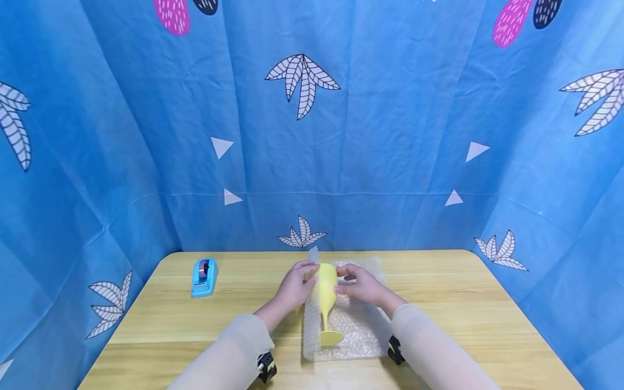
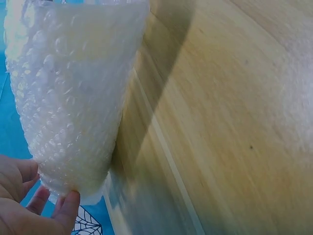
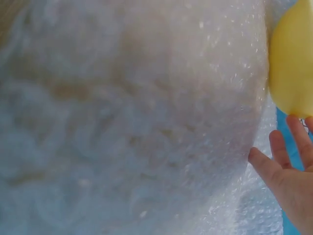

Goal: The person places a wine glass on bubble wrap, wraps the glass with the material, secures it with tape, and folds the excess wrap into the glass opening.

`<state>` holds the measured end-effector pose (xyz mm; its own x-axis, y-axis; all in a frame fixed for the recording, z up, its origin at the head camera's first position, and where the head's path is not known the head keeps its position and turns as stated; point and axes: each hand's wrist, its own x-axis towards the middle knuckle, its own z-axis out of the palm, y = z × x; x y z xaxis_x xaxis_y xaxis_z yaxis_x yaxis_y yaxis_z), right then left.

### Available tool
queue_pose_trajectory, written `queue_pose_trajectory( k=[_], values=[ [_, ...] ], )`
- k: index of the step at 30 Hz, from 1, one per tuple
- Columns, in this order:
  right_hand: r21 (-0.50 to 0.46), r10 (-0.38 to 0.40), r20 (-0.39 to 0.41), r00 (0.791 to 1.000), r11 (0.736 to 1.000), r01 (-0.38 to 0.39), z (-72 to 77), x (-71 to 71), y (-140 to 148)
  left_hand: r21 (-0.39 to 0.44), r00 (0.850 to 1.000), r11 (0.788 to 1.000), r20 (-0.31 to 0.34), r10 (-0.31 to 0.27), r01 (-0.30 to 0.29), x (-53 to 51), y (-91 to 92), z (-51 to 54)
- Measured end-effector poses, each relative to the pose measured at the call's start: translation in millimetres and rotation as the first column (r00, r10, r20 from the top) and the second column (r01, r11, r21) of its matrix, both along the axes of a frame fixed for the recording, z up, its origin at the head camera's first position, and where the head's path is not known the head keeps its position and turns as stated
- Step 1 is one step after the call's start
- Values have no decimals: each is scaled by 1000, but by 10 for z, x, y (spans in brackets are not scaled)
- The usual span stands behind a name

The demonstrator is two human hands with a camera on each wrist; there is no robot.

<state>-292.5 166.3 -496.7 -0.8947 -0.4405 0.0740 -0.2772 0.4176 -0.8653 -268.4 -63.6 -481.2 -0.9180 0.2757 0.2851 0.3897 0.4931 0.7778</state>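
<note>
A yellow goblet (image 1: 327, 287) lies on a sheet of bubble wrap (image 1: 363, 330), its bowl toward the far side and its round foot toward me. The wrap's left edge is folded up against the goblet. My left hand (image 1: 296, 285) holds that raised bubble wrap (image 2: 73, 98) near the bowl; the left wrist view shows thumb and fingers on it. On the other side, my right hand (image 1: 362, 285) touches the bowl with its fingertips. In the right wrist view its fingers (image 3: 279, 149) are spread and fairly straight beside the yellow bowl (image 3: 293, 63).
A blue tape dispenser (image 1: 204, 278) with a roll of tape stands at the far left of the wooden table (image 1: 468, 314). Blue patterned cloth (image 1: 390, 135) hangs behind the table and along both sides.
</note>
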Motion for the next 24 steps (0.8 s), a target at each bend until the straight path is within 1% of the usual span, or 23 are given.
queue_pose_trajectory(
  k=[4, 11, 17, 24],
  values=[
    [28, -21, 0, 1000, 999, 21, 29, 12, -24, 3, 1000, 1000, 0, 1, -1, -6, -15, -10],
    [30, -28, -2, 1000, 999, 28, 35, 32, -86, -30, 999, 999, -48, 18, -19, -4, -30, -6],
    [31, -23, 3, 1000, 999, 23, 22, 49, -116, -48, 999, 998, -33, 39, -41, 8, -34, 25],
    [42, -54, 29, 998, 998, 52, 19, 74, -154, -54, 998, 997, -26, 49, -51, 20, -45, 47]
  ],
)
